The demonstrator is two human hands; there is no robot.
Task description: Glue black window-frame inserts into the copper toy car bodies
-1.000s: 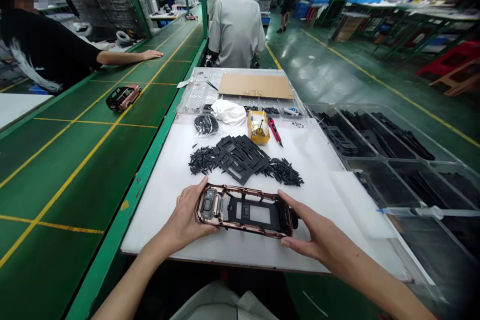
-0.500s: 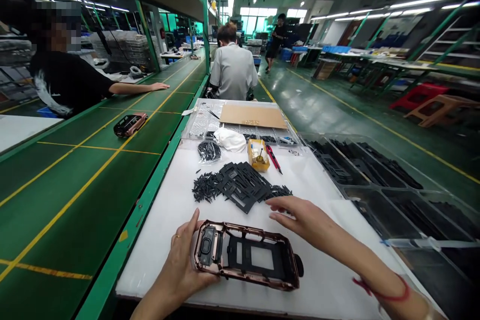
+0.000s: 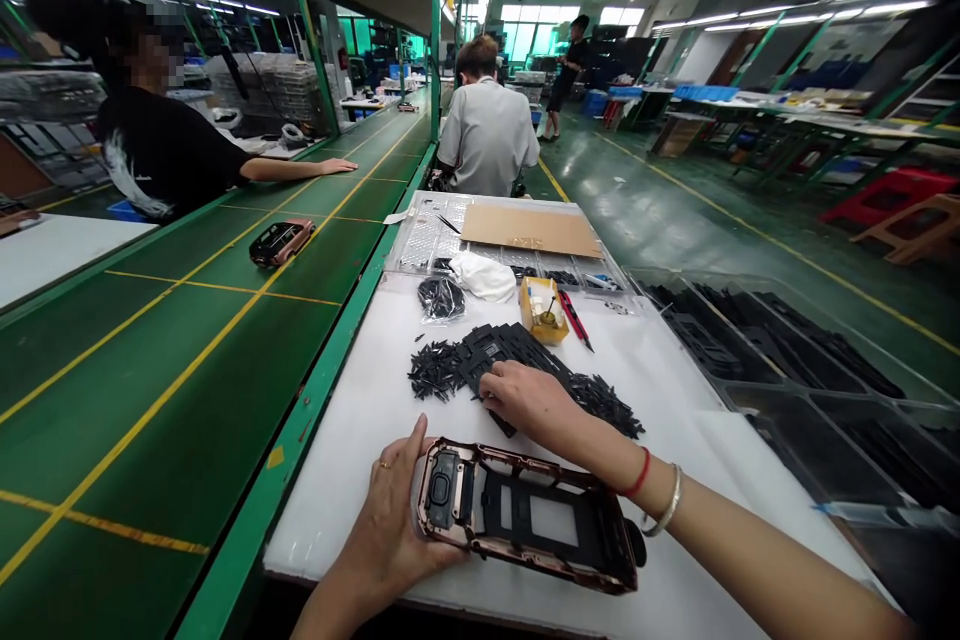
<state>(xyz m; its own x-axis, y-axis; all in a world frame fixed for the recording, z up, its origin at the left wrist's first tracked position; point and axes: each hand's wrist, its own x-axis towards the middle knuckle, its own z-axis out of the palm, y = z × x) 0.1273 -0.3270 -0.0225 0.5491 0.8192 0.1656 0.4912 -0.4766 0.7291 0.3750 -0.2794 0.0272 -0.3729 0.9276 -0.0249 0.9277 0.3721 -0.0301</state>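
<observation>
My left hand (image 3: pixel 390 525) grips one end of an upturned toy car body shell (image 3: pixel 517 552), copper-coloured with a black inside, lying on the white worktop. The thumb rests along the near side and the fingers wrap round the far side. Beyond the shell, my right hand (image 3: pixel 529 402) is closed over the near part of a pile of flat black plastic frames (image 3: pixel 506 345). What its fingertips pinch is hidden beneath the hand. Small black pointed pieces (image 3: pixel 435 370) lie heaped to the left of the frames, and more small black pieces (image 3: pixel 611 405) lie to the right.
A yellow box (image 3: pixel 544 310), a red cutter knife (image 3: pixel 576 320) and a bag of black parts (image 3: pixel 441 300) stand farther back. Divided trays (image 3: pixel 757 390) of black parts flank the right. On the green conveyor (image 3: pixel 217 390) sits a car (image 3: pixel 281 242); a co-worker's hand (image 3: pixel 337 166) rests there.
My right hand has moved left from beside the pile onto the black frames, and its fingers have closed. My left hand keeps hold of the shell. The whole view has shifted slightly.
</observation>
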